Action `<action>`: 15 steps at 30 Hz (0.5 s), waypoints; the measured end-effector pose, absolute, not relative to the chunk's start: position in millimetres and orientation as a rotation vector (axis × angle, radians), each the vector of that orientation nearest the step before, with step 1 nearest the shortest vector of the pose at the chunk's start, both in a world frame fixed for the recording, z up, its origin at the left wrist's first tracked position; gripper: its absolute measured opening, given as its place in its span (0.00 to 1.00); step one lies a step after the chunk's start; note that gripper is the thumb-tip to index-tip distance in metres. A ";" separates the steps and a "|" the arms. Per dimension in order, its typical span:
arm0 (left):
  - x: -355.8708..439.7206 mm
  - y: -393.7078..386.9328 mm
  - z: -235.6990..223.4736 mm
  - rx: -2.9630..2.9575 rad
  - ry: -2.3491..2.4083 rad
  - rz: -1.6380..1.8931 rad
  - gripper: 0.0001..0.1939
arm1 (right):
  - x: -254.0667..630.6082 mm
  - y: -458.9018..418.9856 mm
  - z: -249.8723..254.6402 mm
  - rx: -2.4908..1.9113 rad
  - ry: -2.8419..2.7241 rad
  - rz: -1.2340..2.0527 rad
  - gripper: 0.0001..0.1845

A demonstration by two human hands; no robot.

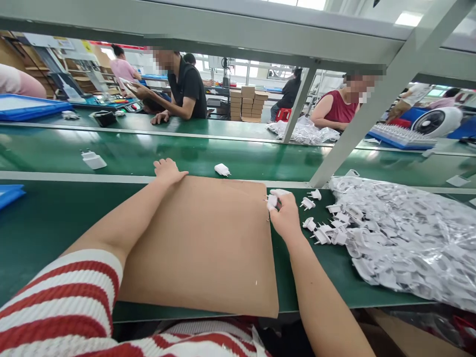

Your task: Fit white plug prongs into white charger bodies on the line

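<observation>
A flat brown cardboard sheet point(204, 243) lies on the green table in front of me. My left hand point(169, 172) is at its far left corner, with fingers stretched over the pale rail and the thumb out along the cardboard's edge. Beside the far right corner, my right hand point(285, 213) pinches a small white plug piece point(272, 201) with its pins pointing left. White covers sit on the tips of those fingers. Several loose white plug pieces point(323, 233) lie to the right, next to a clear plastic bag point(412, 243) full of them.
Beyond the rail, a white charger point(222, 169) and another charger point(93, 159) lie on the green belt point(148, 146). A slanted metal post point(345, 124) rises at the right. Co-workers sit across the line. A blue tray point(10, 194) juts in at left.
</observation>
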State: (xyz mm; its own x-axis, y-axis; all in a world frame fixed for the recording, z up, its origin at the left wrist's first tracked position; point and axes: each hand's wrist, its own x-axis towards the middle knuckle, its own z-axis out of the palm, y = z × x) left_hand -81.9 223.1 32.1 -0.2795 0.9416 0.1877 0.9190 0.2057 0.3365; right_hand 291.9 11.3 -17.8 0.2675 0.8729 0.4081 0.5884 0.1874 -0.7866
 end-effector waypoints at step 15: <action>-58.4 170.5 40.0 1.945 2.175 1.033 0.17 | 259.2 3.2 -12.0 -1.204 -0.843 1.345 0.12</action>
State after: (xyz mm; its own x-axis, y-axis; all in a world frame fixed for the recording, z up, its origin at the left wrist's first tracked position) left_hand -58.4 170.5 40.0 -0.2097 0.8978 0.3872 0.8674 -0.0120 0.4974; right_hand 259.2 3.2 -12.0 0.1055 0.9764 -0.1886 -0.2557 -0.1567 -0.9540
